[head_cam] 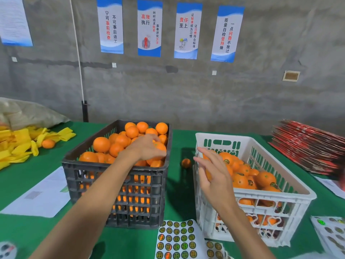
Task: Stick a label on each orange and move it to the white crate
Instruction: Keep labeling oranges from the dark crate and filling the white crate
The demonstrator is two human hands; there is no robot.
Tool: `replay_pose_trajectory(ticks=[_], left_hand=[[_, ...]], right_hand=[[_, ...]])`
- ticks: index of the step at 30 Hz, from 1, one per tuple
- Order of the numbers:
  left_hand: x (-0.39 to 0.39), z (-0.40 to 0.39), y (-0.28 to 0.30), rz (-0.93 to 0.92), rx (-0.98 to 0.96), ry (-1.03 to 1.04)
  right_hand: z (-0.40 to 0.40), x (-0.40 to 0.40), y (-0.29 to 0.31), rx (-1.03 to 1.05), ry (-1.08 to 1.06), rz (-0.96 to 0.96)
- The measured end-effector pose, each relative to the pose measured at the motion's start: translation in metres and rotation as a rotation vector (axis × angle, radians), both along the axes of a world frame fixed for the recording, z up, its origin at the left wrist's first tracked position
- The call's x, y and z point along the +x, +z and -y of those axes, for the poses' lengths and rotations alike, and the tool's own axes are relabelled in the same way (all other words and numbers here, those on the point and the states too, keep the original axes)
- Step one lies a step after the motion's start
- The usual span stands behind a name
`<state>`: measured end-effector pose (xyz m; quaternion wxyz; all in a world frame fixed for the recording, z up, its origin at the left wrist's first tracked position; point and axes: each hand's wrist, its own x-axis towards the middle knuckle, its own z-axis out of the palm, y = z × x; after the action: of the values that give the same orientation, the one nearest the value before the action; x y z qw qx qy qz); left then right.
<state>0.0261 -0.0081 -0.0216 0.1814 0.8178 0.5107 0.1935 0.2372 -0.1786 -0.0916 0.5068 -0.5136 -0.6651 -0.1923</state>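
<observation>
A dark grey crate (104, 169) piled with unlabelled oranges stands left of centre. My left hand (147, 147) reaches into its right side, fingers curled round an orange (160, 146) on top of the pile. A white crate (276, 199) on the right holds several labelled oranges (265, 179). My right hand (212, 171) hovers over the white crate's near left corner with fingers spread and relaxed, holding nothing. A sheet of round labels (176, 239) lies at the front between the crates.
One loose orange (186, 163) sits on the green table (179, 193) between the crates. Yellow foam sleeves (20, 143) and another orange (48, 143) lie far left, papers (41, 195) front left. A red stack (309, 146) fills the far right; more label sheets (330, 234) lie front right.
</observation>
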Motion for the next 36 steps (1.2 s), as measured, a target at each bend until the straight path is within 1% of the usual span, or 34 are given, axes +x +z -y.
replay_pose_trajectory(ticks=[2, 4, 5, 6, 8, 9, 10, 12, 13, 14, 18, 21, 23, 28, 30, 34, 36], left_hand=[[0.003, 0.024, -0.001, 0.364, 0.199, 0.022], [0.007, 0.056, -0.011, 0.719, 0.281, -0.028], [0.008, 0.073, -0.019, 0.834, 0.298, -0.075], [0.008, 0.089, -0.03, 0.887, 0.302, -0.122], [0.008, 0.115, -0.063, 0.864, 0.275, -0.195], [0.009, 0.125, -0.084, 0.843, 0.213, -0.219], [0.011, 0.132, -0.105, 0.842, 0.103, -0.237], [0.02, 0.143, -0.143, 0.893, -0.193, -0.231], [0.023, 0.146, -0.161, 0.906, -0.309, -0.204], [0.025, 0.147, -0.178, 0.894, -0.379, -0.171], [0.028, 0.144, -0.228, 0.825, -0.489, -0.059], [0.028, 0.144, -0.252, 0.804, -0.491, 0.024], [0.028, 0.146, -0.265, 0.793, -0.488, 0.041], [0.027, 0.148, -0.274, 0.758, -0.435, 0.11], [0.028, 0.146, -0.275, 0.711, -0.398, 0.134], [0.026, 0.144, -0.28, 0.506, -0.279, 0.135], [0.025, 0.145, -0.281, 0.497, -0.249, 0.135]], right_hand=[[0.003, -0.009, -0.009, -0.032, 0.104, -0.049], [0.007, -0.016, -0.018, -0.054, 0.181, -0.102], [0.009, -0.019, -0.023, -0.052, 0.203, -0.129], [0.012, -0.021, -0.028, -0.061, 0.223, -0.162], [0.019, -0.026, -0.043, -0.112, 0.244, -0.192], [0.024, -0.028, -0.053, -0.143, 0.245, -0.175], [0.028, -0.029, -0.066, -0.181, 0.244, -0.147], [0.036, -0.027, -0.095, -0.298, 0.222, -0.116], [0.04, -0.026, -0.109, -0.371, 0.204, -0.119], [0.044, -0.024, -0.122, -0.447, 0.187, -0.118], [0.052, -0.017, -0.159, -0.714, 0.171, -0.016], [0.056, -0.011, -0.179, -0.877, 0.103, 0.053], [0.061, -0.006, -0.189, -0.949, 0.093, 0.052], [0.065, 0.009, -0.196, -1.069, 0.194, -0.1], [0.066, 0.014, -0.195, -1.085, 0.19, -0.126], [0.068, 0.02, -0.197, -1.027, 0.206, -0.15], [0.068, 0.022, -0.199, -0.995, 0.228, -0.157]])
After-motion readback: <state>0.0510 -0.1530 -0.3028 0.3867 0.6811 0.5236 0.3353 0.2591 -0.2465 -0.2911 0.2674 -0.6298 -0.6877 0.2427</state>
